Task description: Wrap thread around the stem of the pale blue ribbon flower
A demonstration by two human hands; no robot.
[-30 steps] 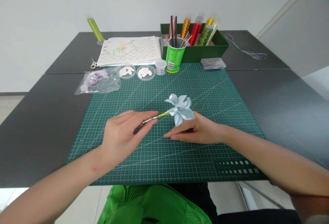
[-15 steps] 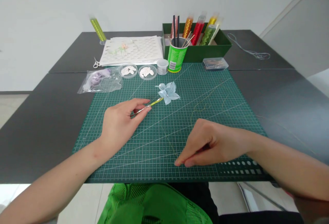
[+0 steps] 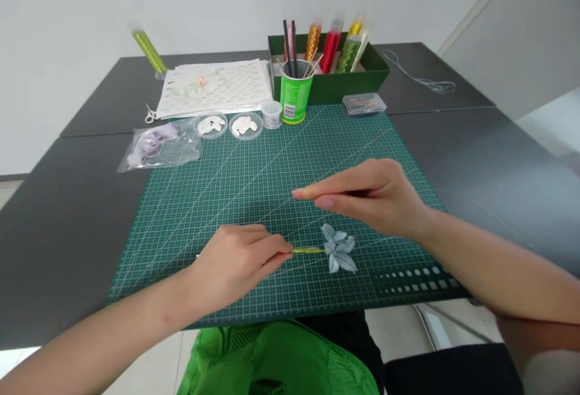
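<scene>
My left hand (image 3: 242, 262) is low over the cutting mat, its thumb and fingers pinched on the stem of a pale blue fabric flower (image 3: 339, 250). The flower points right, and its yellow-green wrapped stem (image 3: 309, 250) shows between my fingertips and the petals. My right hand (image 3: 380, 195) hovers above and beyond the flower, apart from it, with thumb and forefinger drawn together. A fine thread led to those fingertips a moment earlier; now it is too thin to make out.
The green cutting mat (image 3: 217, 189) covers the table's middle. Behind stand a green can (image 3: 295, 96), a box (image 3: 335, 90) of thread spools, a lidded case (image 3: 364, 104), dishes (image 3: 245, 126) of white petals, and paper sheets (image 3: 240, 90). A plastic bag (image 3: 167, 144) lies left.
My left hand has brought the flower nearer and to the right, turning its stem almost level. My right hand has risen from the mat's front and moved away from me. The view has shifted slightly.
</scene>
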